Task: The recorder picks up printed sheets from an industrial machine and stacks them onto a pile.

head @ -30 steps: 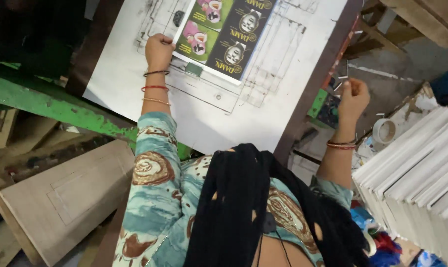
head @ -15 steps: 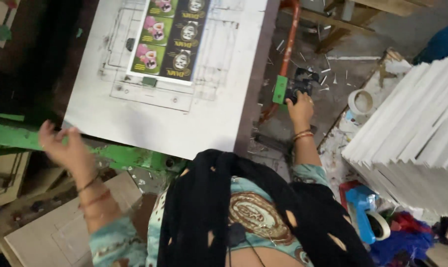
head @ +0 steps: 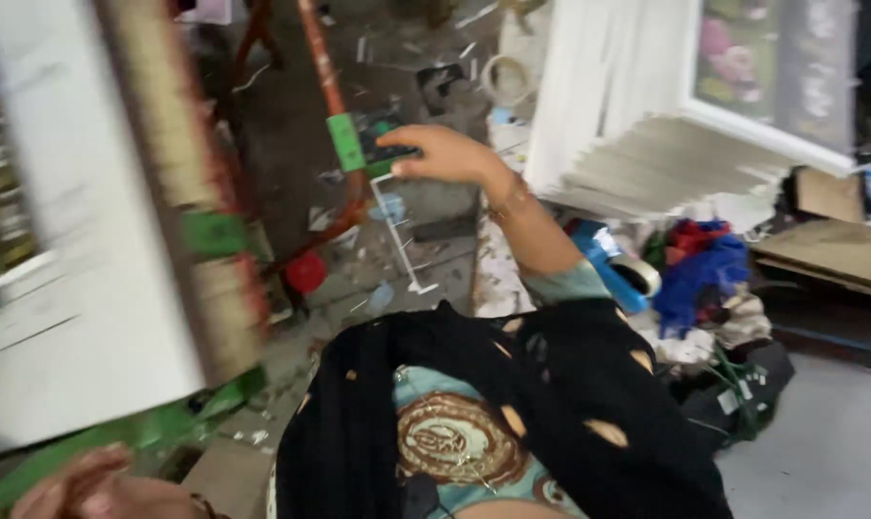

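Note:
My right hand (head: 442,154) reaches out to the left with its fingers stretched. The fingertips are at a small green and dark part right beside the green sleeve (head: 345,142) on a red lever (head: 318,58). Motion blur hides whether the hand grips anything. My left hand (head: 85,486) is low at the bottom left, blurred, below a green machine bar (head: 137,434), and nothing shows in it. A large white board (head: 65,288) with a worn edge fills the left side.
A fanned stack of white sheets (head: 647,163) stands at the right, with a framed printed picture (head: 772,67) behind it. Blue and red cloth (head: 700,264), a tape roll (head: 637,274) and scraps litter the floor. A red knob (head: 306,272) sits low on the lever.
The view has swung to the right and blurred. My left hand has dropped from the printed sheet on the board to the bottom left. My right hand stays at the lever's green part.

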